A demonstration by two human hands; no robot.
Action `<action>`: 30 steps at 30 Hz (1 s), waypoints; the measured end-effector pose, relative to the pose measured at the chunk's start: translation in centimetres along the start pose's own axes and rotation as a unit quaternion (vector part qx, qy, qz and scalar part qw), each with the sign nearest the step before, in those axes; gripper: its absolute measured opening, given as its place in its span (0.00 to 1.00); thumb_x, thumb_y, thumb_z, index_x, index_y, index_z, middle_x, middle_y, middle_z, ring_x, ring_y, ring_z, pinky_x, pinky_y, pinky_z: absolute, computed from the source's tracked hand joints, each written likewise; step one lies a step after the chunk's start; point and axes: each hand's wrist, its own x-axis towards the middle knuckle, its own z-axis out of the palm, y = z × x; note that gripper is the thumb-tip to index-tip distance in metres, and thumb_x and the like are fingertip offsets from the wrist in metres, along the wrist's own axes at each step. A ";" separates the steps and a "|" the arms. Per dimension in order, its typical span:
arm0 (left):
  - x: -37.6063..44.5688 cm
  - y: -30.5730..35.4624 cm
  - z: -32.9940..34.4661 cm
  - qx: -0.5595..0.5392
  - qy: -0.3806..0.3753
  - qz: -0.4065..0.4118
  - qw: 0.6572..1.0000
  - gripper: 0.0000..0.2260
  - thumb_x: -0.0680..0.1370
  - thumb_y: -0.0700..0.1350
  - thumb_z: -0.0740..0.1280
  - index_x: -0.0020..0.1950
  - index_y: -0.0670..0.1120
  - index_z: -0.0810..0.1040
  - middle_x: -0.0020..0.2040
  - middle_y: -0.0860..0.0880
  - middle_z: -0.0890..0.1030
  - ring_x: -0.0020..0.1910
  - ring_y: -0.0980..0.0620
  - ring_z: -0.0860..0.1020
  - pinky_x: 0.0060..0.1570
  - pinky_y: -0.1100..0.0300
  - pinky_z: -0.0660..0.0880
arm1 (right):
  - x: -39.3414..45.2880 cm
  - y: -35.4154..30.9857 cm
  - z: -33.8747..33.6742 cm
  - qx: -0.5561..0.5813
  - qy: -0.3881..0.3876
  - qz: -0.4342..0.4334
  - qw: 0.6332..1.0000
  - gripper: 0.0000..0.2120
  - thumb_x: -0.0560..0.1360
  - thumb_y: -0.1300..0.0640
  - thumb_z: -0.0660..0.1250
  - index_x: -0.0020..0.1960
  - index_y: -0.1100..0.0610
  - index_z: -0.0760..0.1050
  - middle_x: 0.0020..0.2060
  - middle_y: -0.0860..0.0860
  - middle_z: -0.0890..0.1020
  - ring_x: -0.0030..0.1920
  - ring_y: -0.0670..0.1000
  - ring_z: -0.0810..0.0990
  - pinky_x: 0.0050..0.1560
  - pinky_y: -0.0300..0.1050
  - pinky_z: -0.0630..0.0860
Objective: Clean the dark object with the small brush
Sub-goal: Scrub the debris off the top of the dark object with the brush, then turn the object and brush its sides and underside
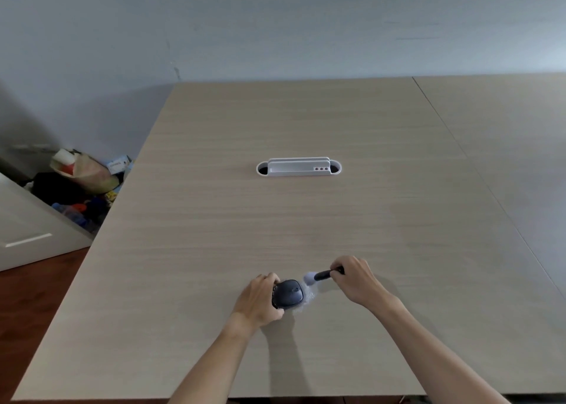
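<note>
1. Head view: the dark object (288, 293), a rounded computer mouse by the look of it, sits near the front edge of the table (214, 220), clasped from its left side by the left hand (258, 301); the fingers cover that flank, so the far left edge is hidden.
2. Right of that grip, the right hand (355, 282) is closed around the dark handle of the small brush (320, 276); only a short stretch of handle shows beyond the knuckles.
3. The pale bristle head meets the object's upper right edge, and it's blurred, so exact contact is hard to judge.
4. A greyish smear beside the object's right side is too fuzzy to identify.
5. Count: one object, one brush, two hands, both forearms cut off at the bottom edge.
6. Well beyond both hands, one white holder (298, 168) lies across the table, with a round hole at each end and three small reddish dots; whether its slots hold anything can't be seen.
7. Far left of the grip, off the table, a heap of bags and clutter (79, 186) sits on the floor, contents indistinct.
</note>
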 end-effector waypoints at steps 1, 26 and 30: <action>0.1 0.1 -0.3 0.033 -0.006 0.010 0.999 0.22 0.63 0.50 0.70 0.56 0.51 0.72 0.53 0.51 0.78 0.53 0.47 0.76 0.52 0.55 0.74 | -0.3 0.1 0.0 0.012 0.009 0.006 1.000 0.09 0.73 0.64 0.61 0.44 0.63 0.80 0.32 0.54 0.77 0.36 0.55 0.74 0.31 0.42 0.64; -3.3 2.9 2.6 -0.144 0.191 -0.140 0.961 0.31 0.66 0.55 0.69 0.66 0.47 0.66 0.59 0.49 0.72 0.62 0.45 0.69 0.62 0.53 0.69 | -1.2 -1.5 0.9 0.066 0.023 -0.013 0.997 0.09 0.71 0.67 0.61 0.43 0.62 0.80 0.32 0.49 0.79 0.37 0.53 0.74 0.33 0.39 0.64; -3.5 2.5 4.6 -0.171 0.155 -0.169 0.958 0.27 0.63 0.58 0.73 0.54 0.46 0.72 0.50 0.49 0.75 0.55 0.46 0.73 0.54 0.54 0.74 | -0.3 -3.5 2.2 0.057 -0.043 -0.075 0.995 0.15 0.68 0.69 0.61 0.48 0.60 0.82 0.45 0.51 0.85 0.48 0.51 0.79 0.46 0.36 0.68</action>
